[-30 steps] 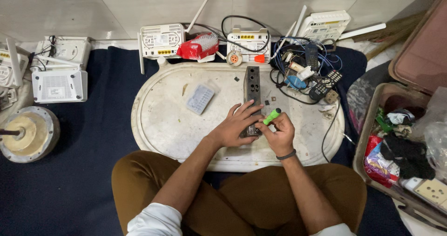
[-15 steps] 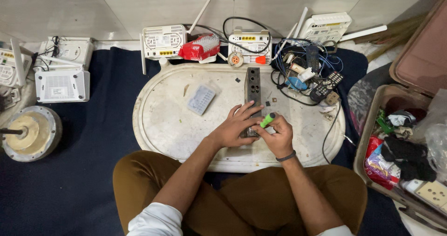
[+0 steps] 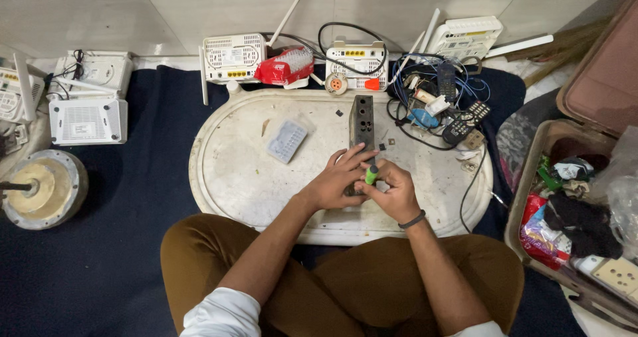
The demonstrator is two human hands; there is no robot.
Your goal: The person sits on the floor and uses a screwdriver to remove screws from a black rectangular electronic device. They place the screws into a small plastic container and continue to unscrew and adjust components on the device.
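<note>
the left hand (image 3: pixel 335 181) presses down on the near end of a dark power strip (image 3: pixel 361 132) lying on the white oval tray (image 3: pixel 226 177). the right hand (image 3: pixel 393 192) is clamped on a green-handled screwdriver (image 3: pixel 371 175) set against the strip. a slip could jab the left fingers or scatter the small loose bits (image 3: pixel 387 141) beside it. cables (image 3: pixel 425 104) crowd the right; the tray's left is roomier.

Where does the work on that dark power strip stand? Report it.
Done: small loose bits already lie on the white oval tray beside the power strip. In hand: the left hand steadies the strip's near end while the right hand works a green-handled screwdriver at it. Left: the strip looks unopened, its casing in one piece.
</note>
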